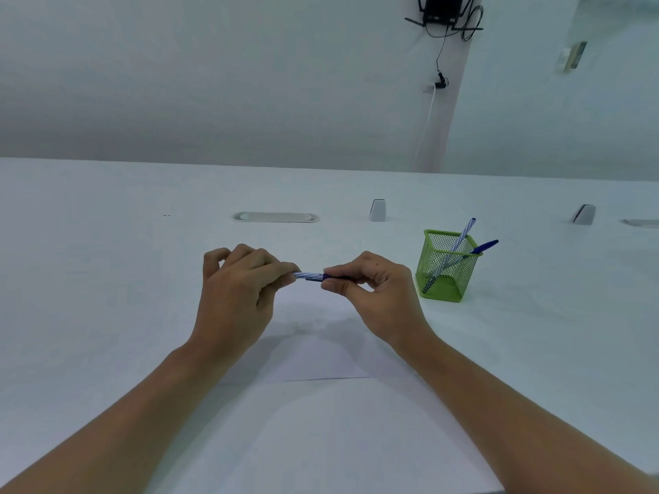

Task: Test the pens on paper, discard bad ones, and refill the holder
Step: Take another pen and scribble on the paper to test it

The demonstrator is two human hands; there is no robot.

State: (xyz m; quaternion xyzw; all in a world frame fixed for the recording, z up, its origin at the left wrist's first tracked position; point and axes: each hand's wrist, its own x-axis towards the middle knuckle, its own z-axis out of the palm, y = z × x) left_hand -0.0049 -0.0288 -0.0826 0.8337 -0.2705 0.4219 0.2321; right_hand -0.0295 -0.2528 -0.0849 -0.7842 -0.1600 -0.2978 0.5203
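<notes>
A blue-and-white striped pen (311,276) is held level between both hands above a white sheet of paper (321,354). My left hand (239,294) pinches its pale barrel end. My right hand (374,290) pinches the dark blue cap end. To the right stands a green mesh pen holder (445,269) with two pens in it: a striped pen (460,240) and a blue pen (483,247), both leaning to the right.
The white desk (124,279) runs wide to the left and right. At the back are an oval cable grommet (276,217) and two small grey brackets (377,210). A router and cables hang on the wall (444,12).
</notes>
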